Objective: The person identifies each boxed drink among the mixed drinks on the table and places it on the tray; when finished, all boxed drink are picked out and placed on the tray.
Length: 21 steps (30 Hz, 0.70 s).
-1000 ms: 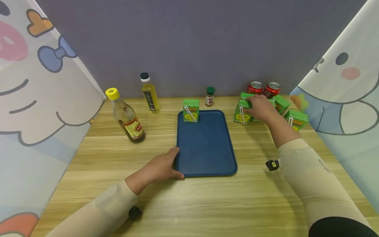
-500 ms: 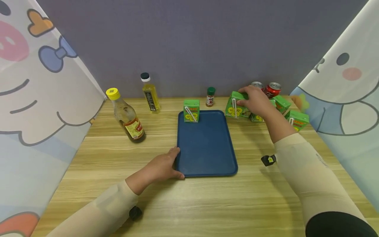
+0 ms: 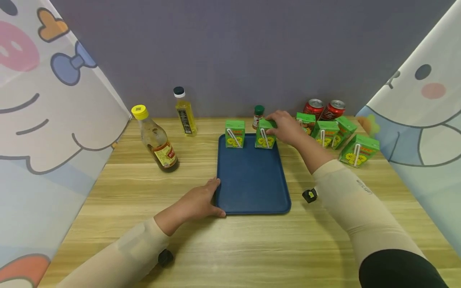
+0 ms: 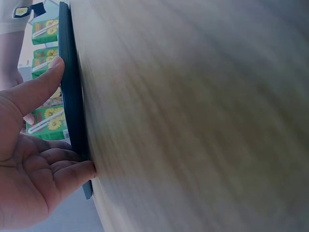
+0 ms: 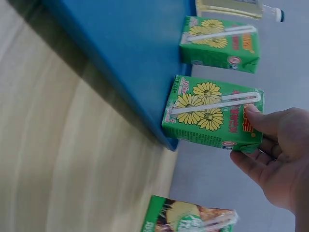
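Observation:
A blue tray (image 3: 252, 180) lies on the wooden table. My left hand (image 3: 194, 202) holds its near left corner, thumb at the front rim and fingers along the left side; in the left wrist view the thumb (image 4: 41, 89) meets the rim. At the far right corner my right hand (image 3: 288, 128) grips a green drink carton (image 5: 212, 111) by its top, between thumb and fingers. This carton is upright, its base at the tray; whether it touches cannot be told. Another green drink carton (image 3: 235, 134) stands at the tray's far left corner.
Several more green cartons (image 3: 360, 150) stand at the right, before two red soda cans (image 3: 335, 110). A green-capped spice jar (image 3: 257, 116) is behind the held carton. Left of the tray stand an oil bottle (image 3: 185, 116) and a yellow-capped sauce bottle (image 3: 158, 144). A grey wall (image 3: 245, 52) closes the back.
My right hand has carried a carton leftward from the group at the right to the tray's far right corner. My left hand has stayed at the near left corner.

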Each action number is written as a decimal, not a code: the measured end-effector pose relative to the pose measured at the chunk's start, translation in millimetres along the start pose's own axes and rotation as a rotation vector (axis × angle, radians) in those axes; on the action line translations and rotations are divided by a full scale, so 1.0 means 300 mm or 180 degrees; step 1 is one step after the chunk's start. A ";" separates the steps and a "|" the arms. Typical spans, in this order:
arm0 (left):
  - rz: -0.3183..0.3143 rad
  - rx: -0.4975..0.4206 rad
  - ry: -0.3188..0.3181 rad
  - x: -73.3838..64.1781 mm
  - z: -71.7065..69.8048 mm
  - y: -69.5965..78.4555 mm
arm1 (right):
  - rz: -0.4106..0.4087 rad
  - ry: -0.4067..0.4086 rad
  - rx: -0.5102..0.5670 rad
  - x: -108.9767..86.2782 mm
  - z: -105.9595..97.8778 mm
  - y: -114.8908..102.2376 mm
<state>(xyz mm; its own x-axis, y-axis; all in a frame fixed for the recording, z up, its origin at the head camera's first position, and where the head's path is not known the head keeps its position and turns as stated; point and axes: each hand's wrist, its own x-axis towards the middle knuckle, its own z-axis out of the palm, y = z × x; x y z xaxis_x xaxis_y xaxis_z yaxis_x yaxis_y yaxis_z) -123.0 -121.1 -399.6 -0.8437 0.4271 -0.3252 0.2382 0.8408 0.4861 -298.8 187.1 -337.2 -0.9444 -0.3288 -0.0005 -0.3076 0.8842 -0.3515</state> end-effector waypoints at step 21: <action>0.0020 0.0033 0.0015 0.002 0.002 -0.004 | 0.0247 0.0084 0.0118 -0.065 -0.183 0.126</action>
<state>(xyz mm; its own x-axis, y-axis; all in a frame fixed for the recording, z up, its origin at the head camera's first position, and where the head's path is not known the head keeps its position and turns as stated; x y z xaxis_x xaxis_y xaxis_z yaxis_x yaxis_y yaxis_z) -123.6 -121.5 -400.8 -0.8445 0.4307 -0.3183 0.2484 0.8415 0.4798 -298.3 245.1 -299.1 -0.9681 -0.2504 -0.0045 -0.2294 0.8936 -0.3858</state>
